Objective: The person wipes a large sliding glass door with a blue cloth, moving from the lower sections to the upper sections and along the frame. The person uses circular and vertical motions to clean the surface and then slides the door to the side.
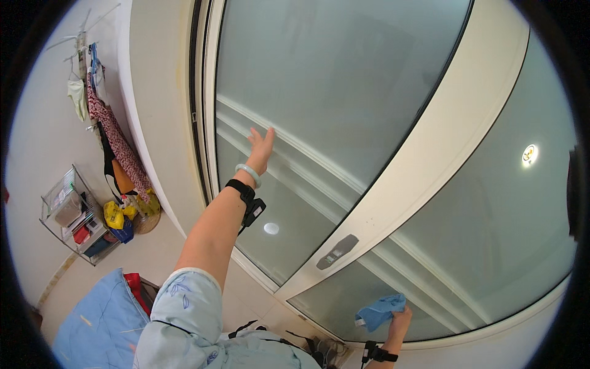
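My left hand (262,146) reaches out in front of the left glass panel (322,83) of a sliding door, beside its white horizontal bars (295,140). Its fingers are spread and hold nothing; I cannot tell whether they touch the glass. A pale bangle (249,175) and a black strapped device (249,205) sit on that wrist. Low on the right, my right hand (401,320) grips a crumpled blue cloth (381,312) at the right glass panel (498,184). Between the panels runs a cream door frame (405,152) with a grey recessed handle (338,252).
Clothes (110,129) hang on the wall at left above a wire rack (76,217) with boxes. Yellow plastic bags (117,214) stand beside it. A light blue quilted cover (101,323) lies at lower left. Shoes (325,353) sit near the door's bottom edge.
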{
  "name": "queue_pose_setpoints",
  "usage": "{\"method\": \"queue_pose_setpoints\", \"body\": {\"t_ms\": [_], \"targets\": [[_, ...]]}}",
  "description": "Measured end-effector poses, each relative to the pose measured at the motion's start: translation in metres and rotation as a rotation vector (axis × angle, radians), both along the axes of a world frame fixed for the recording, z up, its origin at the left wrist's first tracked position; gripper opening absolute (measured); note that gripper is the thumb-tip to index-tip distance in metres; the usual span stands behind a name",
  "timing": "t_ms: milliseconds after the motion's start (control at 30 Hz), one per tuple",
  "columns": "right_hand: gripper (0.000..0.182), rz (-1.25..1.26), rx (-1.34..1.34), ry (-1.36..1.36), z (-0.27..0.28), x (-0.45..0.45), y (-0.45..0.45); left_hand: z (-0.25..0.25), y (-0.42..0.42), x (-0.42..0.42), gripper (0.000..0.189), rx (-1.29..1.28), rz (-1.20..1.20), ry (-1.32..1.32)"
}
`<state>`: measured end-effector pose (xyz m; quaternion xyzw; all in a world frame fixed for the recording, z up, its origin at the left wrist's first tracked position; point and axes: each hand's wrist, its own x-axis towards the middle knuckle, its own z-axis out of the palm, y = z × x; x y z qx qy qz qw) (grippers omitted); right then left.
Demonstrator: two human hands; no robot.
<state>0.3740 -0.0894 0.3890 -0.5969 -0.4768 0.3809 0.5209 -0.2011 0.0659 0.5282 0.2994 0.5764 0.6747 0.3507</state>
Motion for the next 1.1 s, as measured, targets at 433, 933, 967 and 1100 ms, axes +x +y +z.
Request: {"method": "queue_pose_setpoints", "body": {"t_ms": [433,933,967,1100], "targets": [[0.027,-0.130,0.066,0.034,0.004,-0.042,-0.014,-0.019,-0.012,-0.032,0.072,-0.042,0.032,0.085],[0.034,-0.135,0.795,-0.096,0.267,-0.325,0.002,0.075,-0.061,-0.036,0.035,0.528,-0.453,0.288],[0.032,-0.135,0.871,-0.151,0.287,-0.340,0.015,0.081,-0.061,-0.040,0.035,0.552,-0.469,0.304],[0.033,-0.394,1.011,-0.507,0.381,-0.377,0.055,0.096,-0.051,-0.044,0.032,0.630,-0.534,0.389]]}}
